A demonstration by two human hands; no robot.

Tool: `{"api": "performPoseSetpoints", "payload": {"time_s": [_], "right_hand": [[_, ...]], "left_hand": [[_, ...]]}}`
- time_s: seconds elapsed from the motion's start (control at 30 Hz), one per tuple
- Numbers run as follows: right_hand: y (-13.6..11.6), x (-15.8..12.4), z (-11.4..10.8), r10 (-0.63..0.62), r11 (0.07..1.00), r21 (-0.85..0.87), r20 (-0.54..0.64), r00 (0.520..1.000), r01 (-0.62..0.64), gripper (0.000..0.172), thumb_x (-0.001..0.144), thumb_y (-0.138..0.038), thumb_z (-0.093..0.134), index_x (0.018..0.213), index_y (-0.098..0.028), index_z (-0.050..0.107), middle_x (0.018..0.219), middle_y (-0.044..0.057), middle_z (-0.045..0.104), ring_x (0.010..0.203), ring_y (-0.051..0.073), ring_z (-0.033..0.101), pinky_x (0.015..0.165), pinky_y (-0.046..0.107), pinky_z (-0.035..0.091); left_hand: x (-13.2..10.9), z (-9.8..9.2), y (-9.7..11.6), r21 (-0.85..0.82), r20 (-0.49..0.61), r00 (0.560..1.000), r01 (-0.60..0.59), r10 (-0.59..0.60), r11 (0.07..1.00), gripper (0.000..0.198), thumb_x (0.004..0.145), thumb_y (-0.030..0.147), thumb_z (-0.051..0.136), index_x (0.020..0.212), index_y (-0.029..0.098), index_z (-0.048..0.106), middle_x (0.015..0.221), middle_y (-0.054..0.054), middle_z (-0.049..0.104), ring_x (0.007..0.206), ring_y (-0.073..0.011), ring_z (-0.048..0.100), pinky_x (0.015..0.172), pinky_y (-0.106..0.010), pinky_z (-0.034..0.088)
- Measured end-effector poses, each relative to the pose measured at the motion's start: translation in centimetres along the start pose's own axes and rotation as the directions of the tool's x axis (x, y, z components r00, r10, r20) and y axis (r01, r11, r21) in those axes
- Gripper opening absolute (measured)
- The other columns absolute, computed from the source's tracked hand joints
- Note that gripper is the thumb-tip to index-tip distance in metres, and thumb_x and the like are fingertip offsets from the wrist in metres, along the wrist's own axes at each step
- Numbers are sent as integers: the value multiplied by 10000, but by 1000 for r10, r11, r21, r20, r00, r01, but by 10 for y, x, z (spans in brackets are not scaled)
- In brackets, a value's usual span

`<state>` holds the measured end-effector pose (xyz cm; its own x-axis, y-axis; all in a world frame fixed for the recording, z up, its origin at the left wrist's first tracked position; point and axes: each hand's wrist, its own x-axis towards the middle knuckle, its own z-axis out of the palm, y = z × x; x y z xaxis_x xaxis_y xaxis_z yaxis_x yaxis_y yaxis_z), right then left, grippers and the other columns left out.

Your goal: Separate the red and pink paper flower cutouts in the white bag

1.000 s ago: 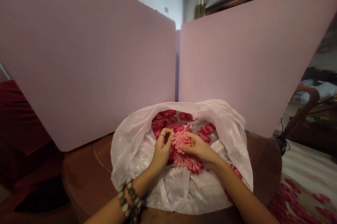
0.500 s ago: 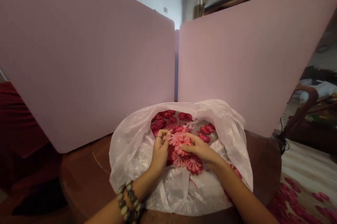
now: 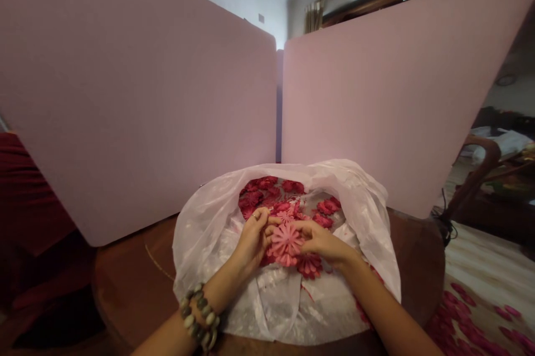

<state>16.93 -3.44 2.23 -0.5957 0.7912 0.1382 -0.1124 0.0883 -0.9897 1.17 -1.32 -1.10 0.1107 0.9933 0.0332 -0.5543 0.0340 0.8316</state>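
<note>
Left hand [image 3: 252, 242] and right hand [image 3: 322, 243] — grips apparently pinched on a pink paper flower [image 3: 286, 240], more red paper flowers [image 3: 254, 198] left in the plastic bag [image 3: 209, 250] beneath.

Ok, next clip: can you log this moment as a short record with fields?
Item in hands: pink flower
Left hand: fingers at the flower's left side, with a ring and a bead bracelet
Right hand: fingers at the flower's right side
Under the hands: red flowers in a white plastic bag
Bag stands on: round wooden table
Behind: two pink panels
Floor at right: loose red petals or flowers
</note>
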Motion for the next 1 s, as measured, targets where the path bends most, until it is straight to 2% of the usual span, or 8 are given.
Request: {"api": "performPoseSetpoints", "payload": {"time_s": [0.1, 0.23, 0.33, 0.5, 0.7, 0.77, 0.87, 1.0], "right_hand": [[5, 3, 3, -13, 1000, -4, -179, 984, 12, 132, 603, -199, 646, 732, -186, 622, 693, -10, 608, 650, 138, 532, 618, 265, 431], [14, 8, -1, -37, 995, -94, -233, 972, 16, 195, 656, -269, 670, 818, -180, 608, 763, 4, 598, 691, 141, 539, 641, 272, 432], [21, 11, -5, -69, 988, -151, -233, 970, 34, 179, 691, -299, 662, 813, -182, 604, 777, 6, 579, 689, 133, 525, 637, 268, 419], [22, 11, -6, -50, 993, -118, -175, 983, 30, 215, 687, -357, 671, 759, -190, 558, 632, -31, 487, 544, 107, 432, 513, 252, 362], [18, 6, -8, -79, 964, -259, -86, 993, 55, 285, 698, -320, 699, 581, -184, 478, 587, -53, 403, 532, 86, 367, 500, 238, 268], [19, 7, -6, -97, 979, -189, -139, 986, 70, 217, 710, -328, 694, 649, -180, 547, 652, -29, 492, 592, 107, 445, 549, 246, 332], [18, 9, -4, -92, 996, -29, -245, 965, 88, 214, 692, -342, 714, 794, -176, 626, 762, 9, 598, 688, 139, 535, 660, 281, 410], [17, 11, -6, -41, 986, 140, -343, 938, 94, 301, 633, -321, 755, 876, -174, 656, 783, 24, 645, 717, 152, 582, 726, 308, 440]], "left_hand": [[-3, 2, 3, 236, 65, 993, -109, 96, 966, 342, 717, 521, 617, 774, 204, 504, 629, 48, 532, 491, -96, 501, 434, -192, 383], [-6, 5, 3, 478, 167, 954, -299, 248, 826, 280, 632, 385, 737, 742, 181, 581, 707, 22, 552, 639, -120, 525, 585, -217, 417], [-7, 4, 2, 468, 149, 945, -328, 292, 821, 226, 657, 345, 722, 696, 183, 569, 686, 22, 540, 641, -126, 514, 611, -230, 409], [-9, 5, 1, 381, 131, 919, -393, 372, 837, 207, 697, 315, 702, 676, 192, 537, 657, 36, 531, 614, -109, 499, 603, -213, 392], [-5, 2, 6, 98, -143, 943, -288, 300, 953, 316, 653, 356, 710, 738, 220, 438, 563, 75, 538, 528, -102, 500, 579, -215, 408], [-3, 1, 3, 94, -188, 949, -238, 252, 967, 319, 613, 310, 725, 710, 208, 438, 580, 75, 530, 536, -92, 506, 577, -207, 408], [-3, 1, -2, 169, -157, 967, -176, 202, 970, 295, 599, 252, 722, 763, 205, 481, 673, 57, 563, 594, -102, 553, 604, -219, 432], [-4, 2, -1, 308, -98, 937, -292, 335, 905, 330, 580, 214, 726, 853, 213, 540, 906, -9, 617, 864, -164, 604, 773, -271, 458]]}}
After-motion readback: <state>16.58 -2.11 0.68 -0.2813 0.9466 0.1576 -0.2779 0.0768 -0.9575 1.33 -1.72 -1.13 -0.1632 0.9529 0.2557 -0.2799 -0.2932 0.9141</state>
